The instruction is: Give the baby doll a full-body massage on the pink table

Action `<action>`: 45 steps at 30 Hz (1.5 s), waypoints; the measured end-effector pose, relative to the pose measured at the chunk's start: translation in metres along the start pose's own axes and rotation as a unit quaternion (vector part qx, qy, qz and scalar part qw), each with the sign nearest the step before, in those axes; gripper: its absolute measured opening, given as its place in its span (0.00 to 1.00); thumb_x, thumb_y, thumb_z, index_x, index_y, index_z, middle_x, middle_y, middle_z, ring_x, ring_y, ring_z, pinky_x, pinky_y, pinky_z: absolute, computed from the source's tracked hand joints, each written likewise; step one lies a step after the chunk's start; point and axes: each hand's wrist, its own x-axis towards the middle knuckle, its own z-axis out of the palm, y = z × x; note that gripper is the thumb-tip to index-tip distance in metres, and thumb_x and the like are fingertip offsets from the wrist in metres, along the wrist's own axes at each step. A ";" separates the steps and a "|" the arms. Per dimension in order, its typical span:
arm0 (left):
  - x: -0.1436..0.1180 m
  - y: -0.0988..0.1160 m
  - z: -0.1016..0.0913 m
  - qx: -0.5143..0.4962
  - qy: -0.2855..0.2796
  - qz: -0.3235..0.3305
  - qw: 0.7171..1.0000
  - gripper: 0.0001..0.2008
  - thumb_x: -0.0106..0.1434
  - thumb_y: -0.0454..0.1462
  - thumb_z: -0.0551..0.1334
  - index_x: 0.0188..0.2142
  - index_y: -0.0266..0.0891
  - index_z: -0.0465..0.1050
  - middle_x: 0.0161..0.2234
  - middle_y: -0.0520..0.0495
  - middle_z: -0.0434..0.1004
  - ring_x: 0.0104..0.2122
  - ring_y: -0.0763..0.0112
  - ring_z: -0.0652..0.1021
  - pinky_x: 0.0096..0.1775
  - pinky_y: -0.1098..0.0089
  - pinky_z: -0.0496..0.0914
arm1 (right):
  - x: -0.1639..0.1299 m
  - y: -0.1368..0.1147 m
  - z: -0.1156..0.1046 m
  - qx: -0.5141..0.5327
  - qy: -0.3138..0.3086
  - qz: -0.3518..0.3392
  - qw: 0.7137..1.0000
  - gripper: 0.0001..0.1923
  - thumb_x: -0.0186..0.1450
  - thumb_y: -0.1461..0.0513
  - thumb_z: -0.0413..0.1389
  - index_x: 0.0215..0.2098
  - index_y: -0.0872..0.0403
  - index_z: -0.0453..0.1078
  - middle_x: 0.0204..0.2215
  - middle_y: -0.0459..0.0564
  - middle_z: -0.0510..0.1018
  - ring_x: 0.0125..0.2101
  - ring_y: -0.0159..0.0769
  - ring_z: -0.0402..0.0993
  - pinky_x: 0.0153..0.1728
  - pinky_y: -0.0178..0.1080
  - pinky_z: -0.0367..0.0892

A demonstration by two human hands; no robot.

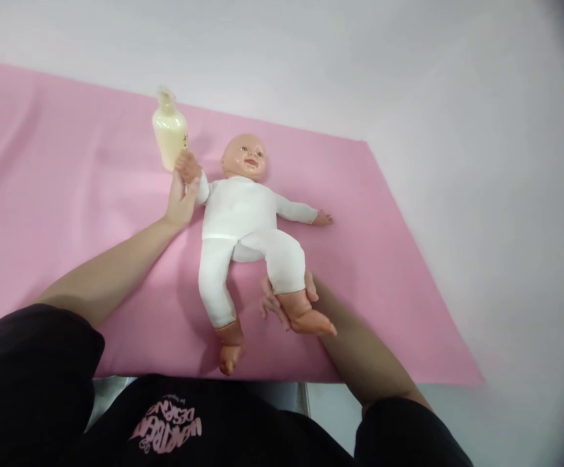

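A baby doll with a white cloth body lies on its back, its head toward the far side. My left hand is closed around the doll's hand on the left, lifting that arm slightly. At the other end, my right hand reaches under the doll's lower leg on the right and holds it just above the foot, with that knee bent. Part of my right hand is hidden behind the leg. The doll's other arm stretches out to the right, and its other leg points toward me.
A pump bottle of pale yellow liquid stands just beyond my left hand. Everything rests on a pink padded surface whose right edge slants toward me. A pale wall or floor lies beyond it.
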 end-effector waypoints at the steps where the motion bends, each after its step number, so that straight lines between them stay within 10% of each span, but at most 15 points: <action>1: -0.003 0.009 0.002 0.012 -0.048 0.047 0.998 0.28 0.71 0.62 0.52 0.60 0.50 0.64 0.57 0.40 0.76 0.60 0.55 0.75 0.61 0.46 0.68 | 0.001 0.000 -0.001 -0.011 -0.022 -0.048 0.999 0.33 0.47 0.49 0.77 0.44 0.55 0.72 0.37 0.55 0.87 0.35 0.40 0.85 0.51 0.42 0.72; 6: -0.009 0.044 0.009 0.109 -0.274 0.179 0.939 0.30 0.71 0.60 0.53 0.55 0.42 0.72 0.49 0.35 0.79 0.53 0.50 0.77 0.58 0.43 0.68 | 0.005 -0.009 0.008 -0.039 0.023 -0.194 0.980 0.28 0.60 0.42 0.66 0.45 0.53 0.70 0.29 0.50 0.84 0.27 0.33 0.74 0.39 0.38 0.69; 14: -0.007 0.048 0.009 0.148 -0.329 0.232 0.903 0.26 0.74 0.54 0.50 0.56 0.42 0.75 0.51 0.35 0.79 0.56 0.50 0.75 0.59 0.43 0.66 | -0.005 -0.019 0.012 0.028 0.316 -0.262 0.912 0.26 0.66 0.42 0.56 0.45 0.56 0.70 0.25 0.43 0.74 0.17 0.27 0.55 0.16 0.30 0.53; 38: -0.007 0.051 0.010 0.115 -0.318 0.207 0.918 0.26 0.74 0.57 0.50 0.53 0.45 0.76 0.50 0.37 0.80 0.55 0.51 0.76 0.60 0.42 0.65 | -0.003 -0.020 0.013 -0.008 0.391 -0.238 0.889 0.26 0.65 0.41 0.54 0.43 0.55 0.69 0.22 0.39 0.68 0.15 0.25 0.50 0.13 0.29 0.50; 45: -0.009 0.039 0.008 0.039 -0.122 0.079 0.989 0.29 0.71 0.62 0.52 0.59 0.46 0.64 0.54 0.38 0.74 0.57 0.52 0.75 0.61 0.43 0.67 | -0.002 -0.015 0.018 -0.068 0.422 -0.221 0.877 0.28 0.61 0.39 0.57 0.39 0.54 0.68 0.20 0.41 0.69 0.18 0.29 0.63 0.18 0.32 0.61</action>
